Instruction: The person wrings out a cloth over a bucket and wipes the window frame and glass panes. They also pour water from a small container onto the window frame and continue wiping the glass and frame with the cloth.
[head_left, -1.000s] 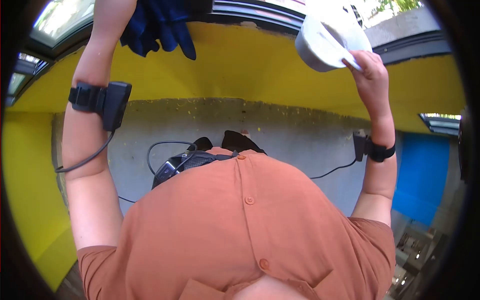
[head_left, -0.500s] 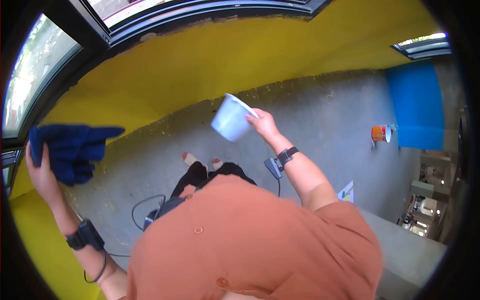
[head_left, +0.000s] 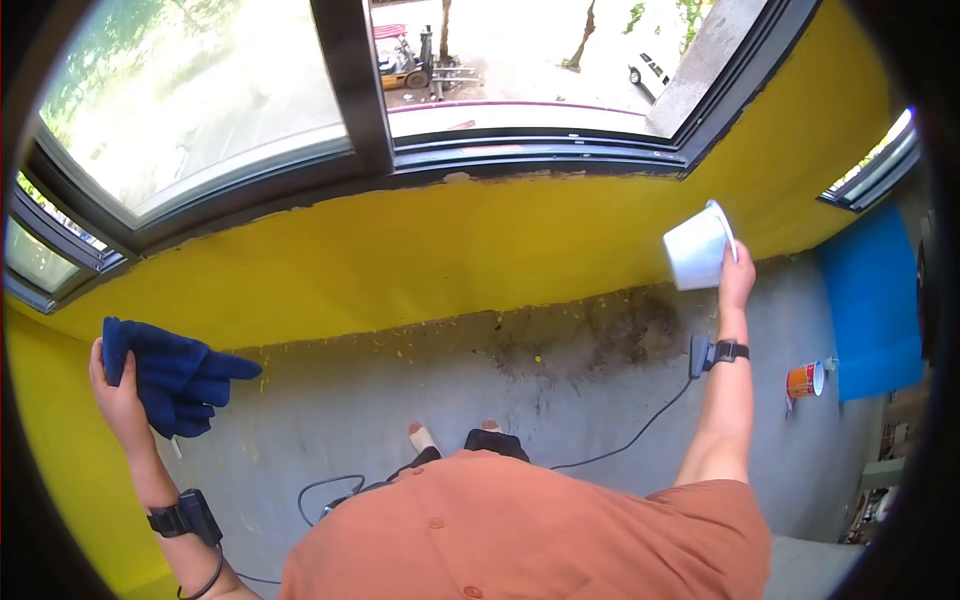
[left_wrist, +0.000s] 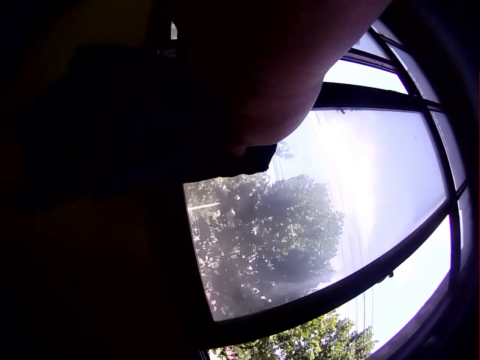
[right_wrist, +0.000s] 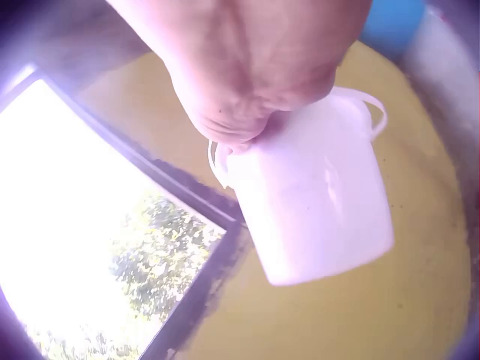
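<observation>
On the left of the head view, the left hand point(head_left: 122, 402) grips a dark blue cloth point(head_left: 178, 375), whose folds hang to the right of the fingers. The left wrist view is very dark; the hand point(left_wrist: 262, 82) shows beside the cloth's dark edge point(left_wrist: 259, 159). Out to the right, the right hand point(head_left: 737, 280) holds a white bucket point(head_left: 696, 250) by its rim, the bucket tilted on its side. In the right wrist view the hand point(right_wrist: 255, 67) covers part of the rim of the bucket point(right_wrist: 319, 202), and a handle loop stands out at either side.
Black-framed windows point(head_left: 530, 160) run above a yellow wall point(head_left: 420, 250). A red and white bucket point(head_left: 804, 380) is on the grey floor point(head_left: 380, 400) at the right, near a blue panel point(head_left: 872, 320). Cables run from both wrist cameras. A dark stain marks the floor by the wall.
The cloth and left hand have come down from the window's height. The white bucket went from the windowsill down to mid-view, then out to the right. The head view has turned, showing more window.
</observation>
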